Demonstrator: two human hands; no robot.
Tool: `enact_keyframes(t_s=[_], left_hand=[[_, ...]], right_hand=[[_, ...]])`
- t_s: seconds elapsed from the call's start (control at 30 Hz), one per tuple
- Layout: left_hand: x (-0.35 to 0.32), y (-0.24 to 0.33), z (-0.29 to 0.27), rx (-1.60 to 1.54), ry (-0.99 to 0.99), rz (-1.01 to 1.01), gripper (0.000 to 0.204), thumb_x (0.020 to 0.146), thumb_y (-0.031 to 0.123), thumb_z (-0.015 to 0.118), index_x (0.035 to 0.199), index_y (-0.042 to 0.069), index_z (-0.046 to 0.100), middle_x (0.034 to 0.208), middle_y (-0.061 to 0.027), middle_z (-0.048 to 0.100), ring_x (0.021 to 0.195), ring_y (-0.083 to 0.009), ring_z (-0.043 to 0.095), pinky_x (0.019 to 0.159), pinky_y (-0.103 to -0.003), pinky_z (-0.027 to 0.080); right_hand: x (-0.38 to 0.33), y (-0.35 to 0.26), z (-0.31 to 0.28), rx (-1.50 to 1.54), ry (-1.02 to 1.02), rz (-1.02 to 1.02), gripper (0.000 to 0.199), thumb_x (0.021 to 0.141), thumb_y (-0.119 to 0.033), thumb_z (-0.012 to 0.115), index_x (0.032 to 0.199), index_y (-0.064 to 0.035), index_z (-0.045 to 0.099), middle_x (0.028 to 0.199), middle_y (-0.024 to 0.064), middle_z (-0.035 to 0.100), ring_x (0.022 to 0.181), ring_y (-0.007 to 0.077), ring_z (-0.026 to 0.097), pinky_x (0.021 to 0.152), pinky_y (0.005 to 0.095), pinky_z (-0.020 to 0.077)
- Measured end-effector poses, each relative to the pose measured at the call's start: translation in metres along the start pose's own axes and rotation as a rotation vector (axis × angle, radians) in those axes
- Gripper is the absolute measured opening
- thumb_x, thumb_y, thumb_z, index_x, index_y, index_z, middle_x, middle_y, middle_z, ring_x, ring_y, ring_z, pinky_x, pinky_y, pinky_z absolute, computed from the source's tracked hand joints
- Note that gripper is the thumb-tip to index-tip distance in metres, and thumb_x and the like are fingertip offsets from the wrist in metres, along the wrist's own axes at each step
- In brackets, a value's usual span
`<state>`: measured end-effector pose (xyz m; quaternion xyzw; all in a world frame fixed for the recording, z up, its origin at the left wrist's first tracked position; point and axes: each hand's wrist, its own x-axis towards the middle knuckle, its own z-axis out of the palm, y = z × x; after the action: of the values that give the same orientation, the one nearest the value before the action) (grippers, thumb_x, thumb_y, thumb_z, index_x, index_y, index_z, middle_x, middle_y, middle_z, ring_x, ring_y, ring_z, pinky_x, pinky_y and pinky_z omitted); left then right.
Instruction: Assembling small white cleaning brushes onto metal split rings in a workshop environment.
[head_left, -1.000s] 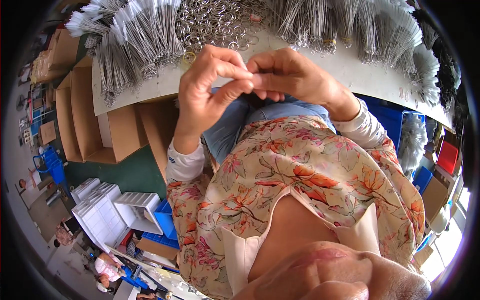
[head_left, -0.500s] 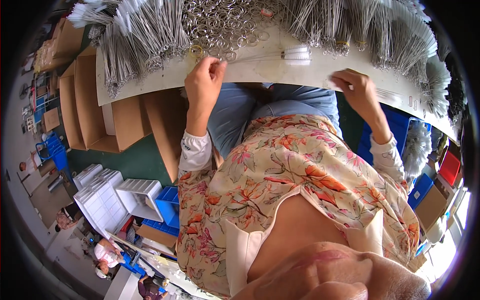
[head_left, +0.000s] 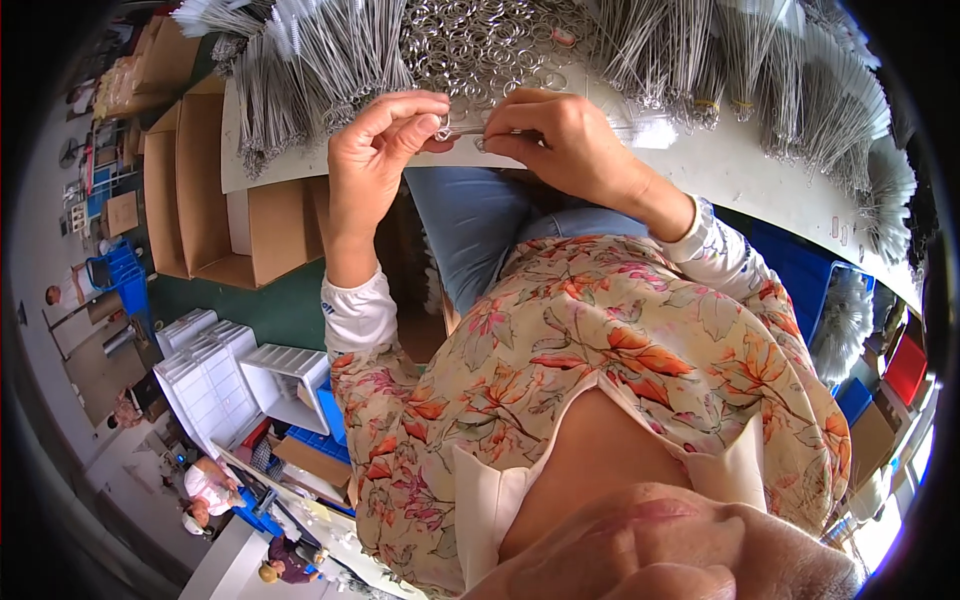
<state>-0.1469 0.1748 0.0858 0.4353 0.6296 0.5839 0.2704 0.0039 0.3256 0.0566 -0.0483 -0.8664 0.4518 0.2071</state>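
At the table's near edge, my left hand pinches a small metal ring between thumb and fingertips. My right hand is closed on thin wire-handled brushes; their wires show in the short gap between my hands, and white bristles stick out beyond the right knuckles. How many brushes there are cannot be made out. Another small loop shows by the right fingertips, partly hidden. Just past my hands lies a heap of loose metal rings on the table.
Bundles of wire brushes lie left of the rings, and more bundles fill the right side of the pale table. Open cardboard boxes stand below left, white crates behind them. A blue bin is below right.
My right hand has come left from the table's right edge to meet the left hand, and now grips the brushes. They have risen off the table; my left hand has moved slightly left.
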Motion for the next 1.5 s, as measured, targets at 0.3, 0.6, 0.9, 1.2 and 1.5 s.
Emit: enact_keyframes(t_s=[0.3,0.6,0.9,1.2,1.5], left_hand=[[0.009,0.013,0.000,-0.098,-0.112,0.098,0.021,0.083,-0.006,0.058,0.104,-0.003,0.062,0.110,-0.0137,0.058,0.090,-0.0181,0.063,0.076,-0.029,0.056],[0.013,0.025,0.035,-0.070,0.101,0.220,0.030,0.082,-0.010,0.053,0.112,-0.010,0.054,0.101,-0.0183,0.063,0.089,-0.0260,0.065,0.081,-0.032,0.052],[0.038,0.070,0.042,0.335,0.170,0.647,0.030,0.072,-0.011,0.064,0.102,-0.007,0.063,0.100,-0.0154,0.064,0.080,-0.0180,0.067,0.069,-0.024,0.056],[0.051,0.087,0.030,0.333,0.070,0.552,0.027,0.075,-0.010,0.062,0.102,-0.007,0.063,0.100,-0.0149,0.065,0.082,-0.0154,0.065,0.071,-0.024,0.055],[0.067,0.094,0.010,0.423,-0.139,0.353,0.016,0.084,0.006,0.064,0.100,0.002,0.065,0.082,-0.0016,0.061,0.068,-0.0078,0.057,0.061,-0.019,0.046]], right_hand=[[-0.001,-0.008,-0.019,0.255,0.018,0.050,0.010,0.079,-0.010,0.065,0.087,-0.0046,0.069,0.082,0.0082,0.062,0.071,0.0222,0.062,0.063,0.0305,0.0486],[-0.003,-0.004,-0.031,0.388,0.048,-0.013,0.011,0.082,-0.012,0.065,0.087,-0.0028,0.068,0.085,0.0060,0.064,0.069,0.0158,0.062,0.061,0.0272,0.0492],[0.033,-0.057,-0.082,0.798,0.032,0.163,0.017,0.088,-0.019,0.062,0.092,-0.0036,0.066,0.067,-0.0033,0.056,0.056,0.0041,0.050,0.050,0.0188,0.0372],[0.048,-0.055,-0.095,0.835,-0.139,0.148,0.015,0.086,-0.014,0.064,0.091,0.0006,0.066,0.076,0.0039,0.065,0.064,0.0075,0.057,0.056,0.0206,0.0462],[0.046,-0.043,-0.091,0.640,-0.093,0.103,0.015,0.087,-0.013,0.063,0.098,-0.0025,0.064,0.073,-0.0017,0.061,0.061,0.0035,0.057,0.050,0.0171,0.0405]])
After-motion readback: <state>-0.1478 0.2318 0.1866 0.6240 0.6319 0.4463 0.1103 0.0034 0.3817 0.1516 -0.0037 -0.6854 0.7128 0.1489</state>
